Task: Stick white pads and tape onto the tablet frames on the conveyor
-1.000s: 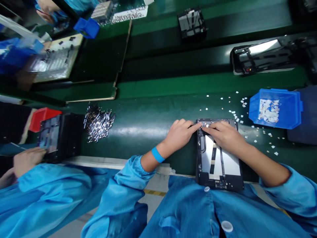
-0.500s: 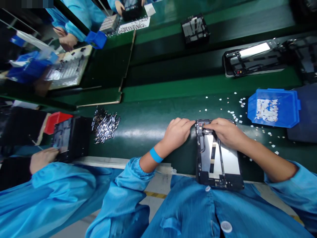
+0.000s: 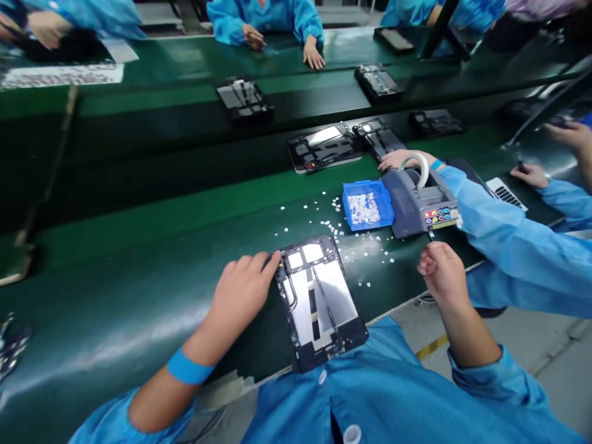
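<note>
The tablet (image 3: 337,290) lies near six o'clock; the left hand (image 3: 245,285) touches its ten-o'clock corner, finger grip unclear. Toward three o'clock, the right hand (image 3: 444,271) curls fingers together near the tape dispenser (image 3: 407,200).

Cool light from above falls on the green bench (image 3: 120,357), moderately bright toward the front and nearly black along its recessed band. A broad, pale streak of glare crosses the bench at lower left; a smaller patch of sheen lies at far right. The metal plates of the opened tablet (image 3: 340,293) reflect almost white, partly washing out surface detail, while red digits glow on the tape dispenser (image 3: 404,200). Sharpness is best around the tablet and blue tray (image 3: 386,208); the board edge (image 3: 69,105) and metal strips (image 3: 12,348) at left are smeared. Wide-angle distortion stretches the sleeves (image 3: 509,391) toward the lower corners.
</note>
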A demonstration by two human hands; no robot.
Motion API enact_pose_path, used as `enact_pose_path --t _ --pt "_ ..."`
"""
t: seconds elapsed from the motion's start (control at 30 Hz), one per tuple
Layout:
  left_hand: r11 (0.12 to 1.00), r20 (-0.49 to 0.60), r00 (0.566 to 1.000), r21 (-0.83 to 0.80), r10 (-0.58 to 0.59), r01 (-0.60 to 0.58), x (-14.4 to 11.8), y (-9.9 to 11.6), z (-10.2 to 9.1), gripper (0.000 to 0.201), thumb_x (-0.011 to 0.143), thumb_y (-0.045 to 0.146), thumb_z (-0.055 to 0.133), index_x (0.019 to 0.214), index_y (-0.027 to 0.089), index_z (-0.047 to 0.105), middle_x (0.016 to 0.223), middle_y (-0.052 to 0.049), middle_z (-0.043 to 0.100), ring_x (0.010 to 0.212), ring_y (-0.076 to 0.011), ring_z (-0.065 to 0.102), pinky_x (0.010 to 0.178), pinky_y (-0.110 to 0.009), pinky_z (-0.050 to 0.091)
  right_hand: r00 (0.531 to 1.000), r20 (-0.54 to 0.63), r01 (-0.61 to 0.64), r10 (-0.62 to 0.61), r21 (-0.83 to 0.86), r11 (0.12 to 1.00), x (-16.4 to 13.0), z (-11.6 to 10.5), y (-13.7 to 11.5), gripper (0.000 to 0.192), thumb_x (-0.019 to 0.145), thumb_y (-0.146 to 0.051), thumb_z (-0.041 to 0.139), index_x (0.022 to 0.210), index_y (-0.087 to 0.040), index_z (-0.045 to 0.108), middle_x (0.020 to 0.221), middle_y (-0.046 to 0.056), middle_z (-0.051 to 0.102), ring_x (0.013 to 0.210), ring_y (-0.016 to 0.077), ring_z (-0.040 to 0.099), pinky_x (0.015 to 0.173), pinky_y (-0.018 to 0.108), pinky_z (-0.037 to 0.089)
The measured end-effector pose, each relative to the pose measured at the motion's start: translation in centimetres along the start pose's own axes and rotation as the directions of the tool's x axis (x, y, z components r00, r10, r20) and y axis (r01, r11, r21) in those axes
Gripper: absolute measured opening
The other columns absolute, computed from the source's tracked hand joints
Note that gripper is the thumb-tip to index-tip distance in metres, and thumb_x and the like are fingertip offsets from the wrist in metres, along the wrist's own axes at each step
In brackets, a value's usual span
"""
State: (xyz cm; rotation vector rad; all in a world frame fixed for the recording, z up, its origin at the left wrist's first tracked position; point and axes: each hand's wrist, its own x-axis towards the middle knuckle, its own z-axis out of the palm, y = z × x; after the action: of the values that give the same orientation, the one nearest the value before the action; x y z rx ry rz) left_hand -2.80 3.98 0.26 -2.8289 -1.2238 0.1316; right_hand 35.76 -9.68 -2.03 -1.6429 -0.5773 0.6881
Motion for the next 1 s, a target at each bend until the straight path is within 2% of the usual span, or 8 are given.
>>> enact_pose_path --t 0.17,0.4,0.53,0.6,0.67,0.83,0.9,1.0 --pt "0.999 -0.018 0.999 0.012 -0.033 0.033 0.0 0.3 -0.8 0.046 0.099 0.017 0.045 0.139 0.020 0.066 0.125 -0.016 0.073 0.095 -0.0328 0.067 0.074 -0.043 0.047 0.953 -0.053 -0.259 0.297 0.359 0.897 3.4 -2.1 1.1 0.048 0.065 -0.051 0.089 0.089 -0.020 0.063 0.067 -0.006 0.060 0.046 0.0052 0.048 0.037 0.015 0.033" --pt "0.992 -0.218 0.968 -0.064 -0.124 0.113 -2.2 -0.5 -1.3 0.037 0.102 0.023 0.046 0.129 0.019 0.072 0.115 -0.012 0.077 0.093 -0.0313 0.068 0.078 -0.043 0.048 0.968 -0.035 -0.209 0.249 0.438 0.874 4.9 -2.0 -0.2 0.037 0.067 -0.033 0.085 0.073 -0.020 0.050 0.058 -0.008 0.050 0.048 0.0040 0.043 0.038 0.013 0.032" --pt "0.938 -0.294 0.924 -0.314 -0.245 0.149 -3.5 -0.1 -1.5 0.032 0.102 0.026 0.049 0.122 0.020 0.073 0.110 -0.011 0.078 0.096 -0.0291 0.069 0.085 -0.043 0.050 0.988 -0.028 -0.127 0.153 0.416 0.901 2.2 -1.5 -1.1 0.033 0.074 -0.037 0.080 0.076 -0.022 0.051 0.060 -0.008 0.052 0.048 0.0051 0.045 0.040 0.015 0.035" --pt "0.819 -0.245 0.912 -0.554 -0.330 0.148 -3.5 1.4 -1.9 0.029 0.101 0.028 0.051 0.119 0.021 0.074 0.107 -0.010 0.077 0.096 -0.0261 0.070 0.086 -0.040 0.053 0.988 0.091 -0.149 0.127 0.312 0.938 -0.4 0.5 -1.1 0.029 0.079 -0.039 0.080 0.081 -0.022 0.057 0.064 -0.006 0.059 0.049 0.0070 0.049 0.041 0.017 0.037" --pt "0.574 -0.082 0.921 -0.802 -0.381 0.166 -2.9 3.6 -2.3 0.028 0.100 0.031 0.054 0.118 0.021 0.073 0.103 -0.008 0.077 0.090 -0.0222 0.070 0.081 -0.036 0.055 0.954 0.281 -0.157 0.101 0.183 0.971 -3.0 3.6 -1.2 0.026 0.083 -0.041 0.078 0.083 -0.022 0.060 0.068 -0.003 0.066 0.051 0.0093 0.055 0.044 0.020 0.040" --pt "-0.137 0.240 0.928 -0.968 -0.284 0.209 -0.2 7.9 -2.2 0.032 0.089 0.034 0.071 0.116 0.019 0.069 0.103 -0.007 0.076 0.081 -0.0164 0.067 0.076 -0.029 0.055 0.752 0.653 0.059 -0.091 0.072 0.996 -7.0 12.2 -2.0 0.019 0.091 -0.036 0.068 0.081 -0.021 0.065 0.067 -0.002 0.066 0.062 0.0124 0.060 0.060 0.025 0.048" --pt "-0.255 0.251 0.910 -0.952 -0.330 0.171 0.2 8.3 -1.9 0.024 0.087 0.035 0.075 0.104 0.019 0.070 0.096 -0.005 0.074 0.081 -0.0158 0.066 0.076 -0.028 0.053 0.700 0.701 0.117 -0.137 0.077 0.990 -7.5 14.2 -2.2 0.016 0.092 -0.034 0.065 0.082 -0.021 0.065 0.067 -0.003 0.064 0.062 0.0124 0.059 0.062 0.025 0.047" --pt "-0.269 0.258 0.882 -0.950 -0.395 0.158 -0.1 7.5 -1.6 0.018 0.087 0.035 0.074 0.087 0.018 0.067 0.082 -0.002 0.070 0.075 -0.0148 0.063 0.072 -0.026 0.050 0.650 0.747 0.191 -0.143 0.022 0.981 -7.7 14.9 -2.1 0.016 0.095 -0.033 0.062 0.085 -0.021 0.066 0.068 -0.003 0.064 0.063 0.0131 0.060 0.061 0.026 0.047"
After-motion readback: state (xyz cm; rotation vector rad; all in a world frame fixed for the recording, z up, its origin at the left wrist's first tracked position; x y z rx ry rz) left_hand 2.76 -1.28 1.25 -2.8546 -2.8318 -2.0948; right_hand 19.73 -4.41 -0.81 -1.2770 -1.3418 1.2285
